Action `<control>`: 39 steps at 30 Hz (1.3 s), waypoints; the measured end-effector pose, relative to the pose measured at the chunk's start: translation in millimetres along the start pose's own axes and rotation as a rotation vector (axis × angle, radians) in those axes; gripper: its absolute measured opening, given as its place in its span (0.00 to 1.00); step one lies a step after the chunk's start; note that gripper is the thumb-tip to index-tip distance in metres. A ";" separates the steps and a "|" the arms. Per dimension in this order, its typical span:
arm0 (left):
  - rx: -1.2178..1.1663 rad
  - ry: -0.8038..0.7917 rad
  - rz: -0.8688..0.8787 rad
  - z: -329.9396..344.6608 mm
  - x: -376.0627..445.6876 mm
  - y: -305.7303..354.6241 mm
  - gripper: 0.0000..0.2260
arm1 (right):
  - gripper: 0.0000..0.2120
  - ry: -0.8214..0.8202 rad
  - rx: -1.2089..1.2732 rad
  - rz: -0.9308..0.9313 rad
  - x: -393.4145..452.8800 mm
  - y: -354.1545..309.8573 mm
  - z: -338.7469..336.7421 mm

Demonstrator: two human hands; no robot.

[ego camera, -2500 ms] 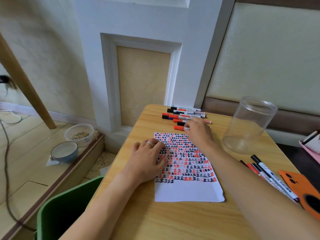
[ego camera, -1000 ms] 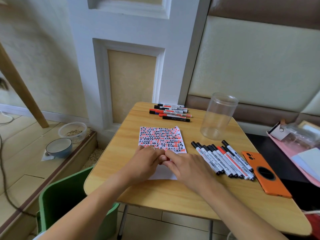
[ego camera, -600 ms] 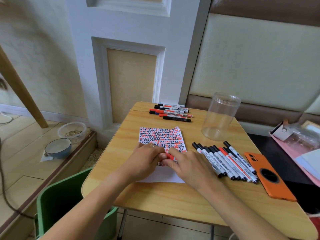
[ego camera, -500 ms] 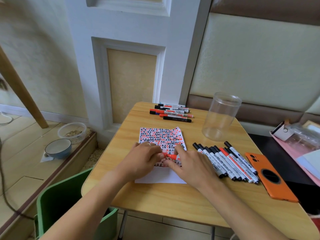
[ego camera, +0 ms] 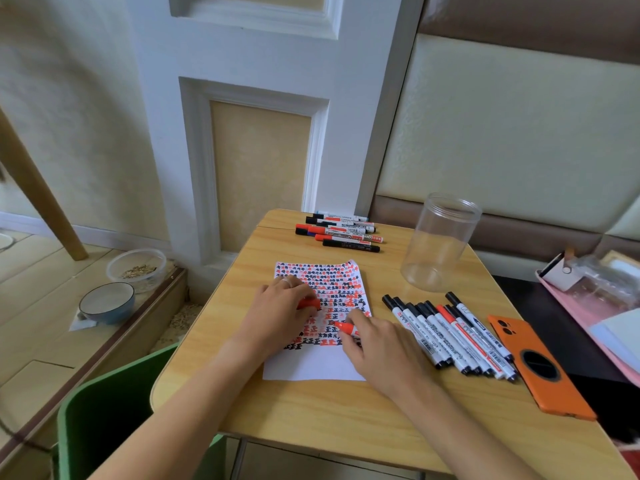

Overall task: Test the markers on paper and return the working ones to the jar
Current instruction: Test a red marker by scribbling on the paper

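Orange-red ink is seen at the tip of an uncapped red marker (ego camera: pixel 346 328), which is gripped in the curled fingers of the right hand (ego camera: pixel 382 351) with its tip lowered to the white sheet of paper covered in red and black test marks (ego camera: pixel 332 296); whether the tip touches the sheet cannot be told. The matching red cap (ego camera: pixel 309 303) is pinched in the curled fingers of the left hand (ego camera: pixel 277 315), which rests on the left part of the same sheet. A silver ring (ego camera: pixel 286 281) is worn on one finger of that hand. The sheet is laid flat near the middle of the light wooden table (ego camera: pixel 311 420). A row of slim white markers with black and red caps (ego camera: pixel 446 334) is laid side by side just right of the sheet, beside the right hand. A second group of thicker red and black markers (ego camera: pixel 341 232) is placed at the far edge of the table, well apart from the hands. The clear, lidless plastic jar (ego camera: pixel 438 242) is stood upright at the far right of the table, beyond the slim row, with nothing visible inside it. An orange phone (ego camera: pixel 540 367) is laid face down at the right edge. A green chair back (ego camera: pixel 104 417) is shown below left of the table.
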State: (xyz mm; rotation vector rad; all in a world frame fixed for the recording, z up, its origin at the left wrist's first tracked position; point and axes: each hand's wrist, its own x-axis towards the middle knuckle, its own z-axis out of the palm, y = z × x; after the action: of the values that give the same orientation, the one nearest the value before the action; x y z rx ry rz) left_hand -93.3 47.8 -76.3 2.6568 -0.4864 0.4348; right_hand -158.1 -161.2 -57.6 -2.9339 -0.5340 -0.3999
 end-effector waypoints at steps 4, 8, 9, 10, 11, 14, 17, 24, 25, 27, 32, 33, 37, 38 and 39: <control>-0.041 -0.023 0.003 -4.7 -4.0 -2.2 0.15 | 0.13 0.010 0.012 -0.007 0.0 1.2 0.8; 0.020 -0.054 -0.047 -14.2 -12.5 -15.6 0.22 | 0.13 -0.002 0.030 0.008 -0.2 1.3 -2.9; 0.040 -0.078 -0.059 -15.7 -15.6 -19.8 0.25 | 0.13 -0.004 0.050 0.018 -0.7 1.5 -4.3; 0.053 -0.107 -0.070 -16.8 -19.0 -23.3 0.27 | 0.11 0.007 0.092 0.026 -1.8 1.1 -6.2; 0.059 -0.138 -0.076 -17.3 -22.6 -25.1 0.30 | 0.08 0.031 0.160 0.035 -2.6 0.9 -7.8; 0.048 -0.213 -0.065 -18.9 -32.4 -21.5 0.32 | 0.05 0.103 0.431 0.084 -3.3 2.0 -10.5; 0.061 -0.241 -0.069 -17.6 -38.6 -13.9 0.35 | 0.05 0.132 0.632 0.137 -1.7 -0.6 -14.7; 0.078 -0.198 -0.111 -12.7 -38.7 -9.6 0.39 | 0.07 0.053 1.291 0.366 -3.2 -18.1 -26.8; 0.076 -0.199 -0.117 -12.7 -38.4 -9.4 0.40 | 0.09 0.023 1.414 0.412 -3.5 -19.0 -26.7; 0.079 -0.208 -0.123 -13.3 -37.9 -8.4 0.42 | 0.14 -0.019 1.652 0.467 -3.3 -17.6 -23.8; 0.091 -0.216 -0.122 -15.0 -38.8 -5.3 0.35 | 0.11 -0.032 1.621 0.392 -5.9 -16.2 -13.2; 0.092 -0.222 -0.120 -14.5 -39.0 -5.9 0.35 | 0.07 -0.020 1.574 0.385 -7.2 -17.8 -12.5; 0.088 -0.255 -0.103 -14.7 -37.8 -9.8 0.35 | 0.03 0.026 1.392 0.384 -9.5 -23.4 -9.5; 0.089 -0.261 -0.098 -16.0 -37.3 -10.4 0.35 | 0.02 0.027 1.372 0.376 -9.6 -24.5 -9.3; 0.095 -0.264 -0.093 -17.3 -36.9 -10.7 0.35 | 0.02 0.020 1.358 0.361 -10.0 -25.9 -10.0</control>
State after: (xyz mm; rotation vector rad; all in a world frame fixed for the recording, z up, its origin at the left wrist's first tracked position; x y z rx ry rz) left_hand -125.9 74.5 -78.3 2.8304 -0.4261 0.0810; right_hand -178.9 -142.2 -48.7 -1.6363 -0.1255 0.0257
